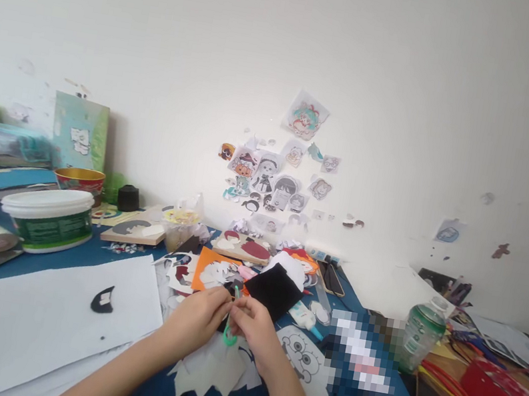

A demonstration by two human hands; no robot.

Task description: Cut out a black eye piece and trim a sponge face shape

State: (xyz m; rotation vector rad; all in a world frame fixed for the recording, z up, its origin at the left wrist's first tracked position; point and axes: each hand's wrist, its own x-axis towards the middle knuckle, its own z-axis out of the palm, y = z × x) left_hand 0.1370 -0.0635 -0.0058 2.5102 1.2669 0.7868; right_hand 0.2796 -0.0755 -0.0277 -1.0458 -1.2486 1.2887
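Holding both hands together at lower centre, our left hand [196, 318] and right hand [253, 326] have fingers clamped on green scissors [230, 327], steadying them above paper scraps [210, 368].

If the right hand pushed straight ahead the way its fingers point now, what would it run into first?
The right hand points up-left toward the left hand, close over the green scissors. It would likely meet the left hand's fingers first; depth is unclear from this one view.
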